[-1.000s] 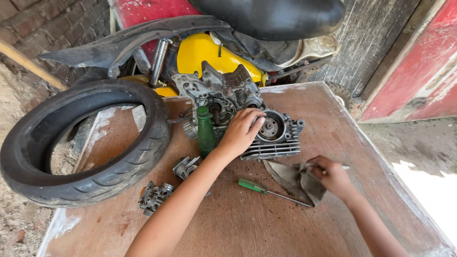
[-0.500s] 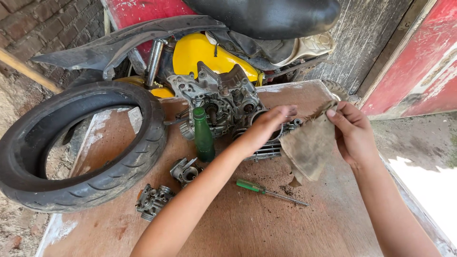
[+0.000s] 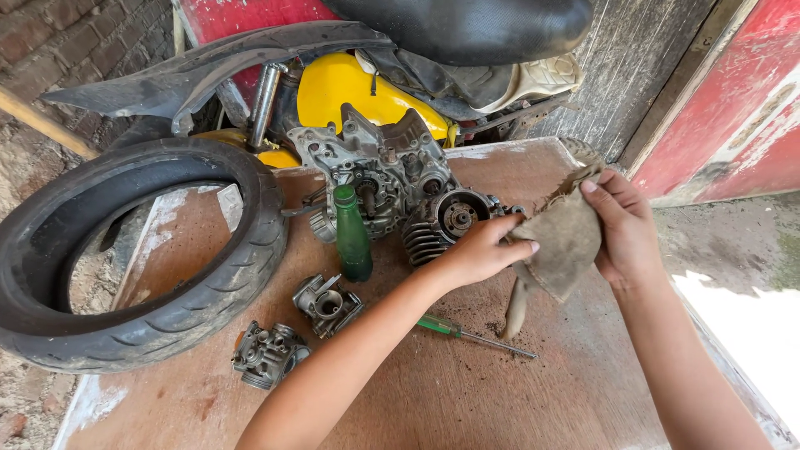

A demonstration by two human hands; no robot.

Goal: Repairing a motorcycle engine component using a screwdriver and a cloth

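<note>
1. Rag (image 3: pixel 560 242): a dirty tan cloth held between both hands above the tabletop (image 3: pixel 433 392), at about 2 o'clock from the picture centre. Its long axis runs from 1 o'clock, at the upper corner, down to 7 o'clock, where a narrow tail hangs free and points toward the screwdriver (image 3: pixel 473 333).
2. Left hand (image 3: pixel 482 250): grip closed on the rag's left edge, thumb and fingers pinching the cloth, just beside the engine block (image 3: pixel 392 187).
3. Right hand (image 3: pixel 625 229): grip closed on the rag's right side, fingers curled over its upper corner.
4. Engine block: grey finned metal, at 12 o'clock from the picture centre, resting on the tabletop's far edge.
5. Green bottle (image 3: pixel 352 235): upright, just in front of the engine block, at 9 o'clock from the left hand.
6. Screwdriver: green handle, lying flat, shaft pointing toward 4 o'clock, partly under the left forearm.
7. Two carburettors (image 3: pixel 327 305) (image 3: pixel 267 355): lying at 7 o'clock from the bottle, near each other.
8. Tyre (image 3: pixel 133 250): black, overlapping the tabletop's left edge at 9 o'clock.
</note>
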